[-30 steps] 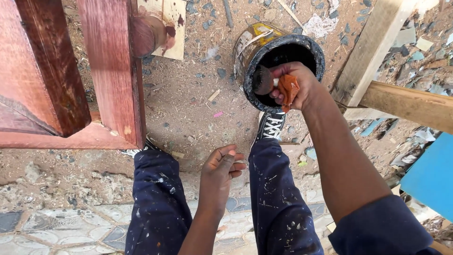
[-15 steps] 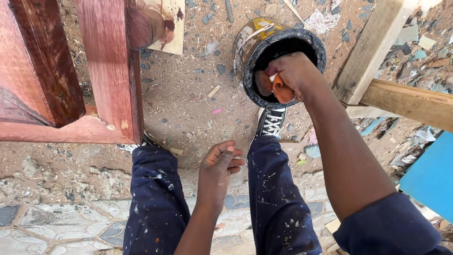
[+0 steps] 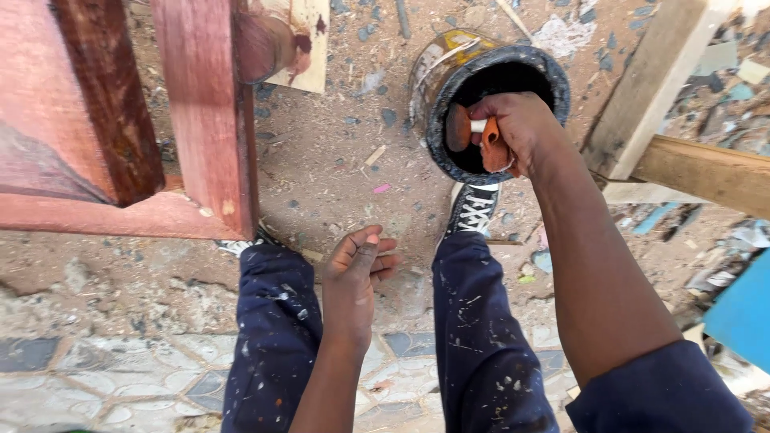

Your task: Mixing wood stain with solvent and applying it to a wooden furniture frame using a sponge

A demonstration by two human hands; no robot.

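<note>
My right hand grips a paintbrush with an orange handle, its brown-stained head held over the front rim of a dark paint can on the dirt. My left hand hangs between my knees with its fingers loosely curled and nothing in it. A red-brown stained wooden frame stands at the left, its thick post near my left knee. My legs in paint-spattered dark blue trousers reach down to a black sneaker just below the can.
Pale wooden beams cross at the upper right beside the can. A light board with stain marks lies at the top behind the frame. A blue panel sits at the right edge. Chips and debris litter the dirt; patterned paving lies below.
My right hand has lifted the brush from inside the can toward its front rim, so the brush head now shows. My left hand stays in place.
</note>
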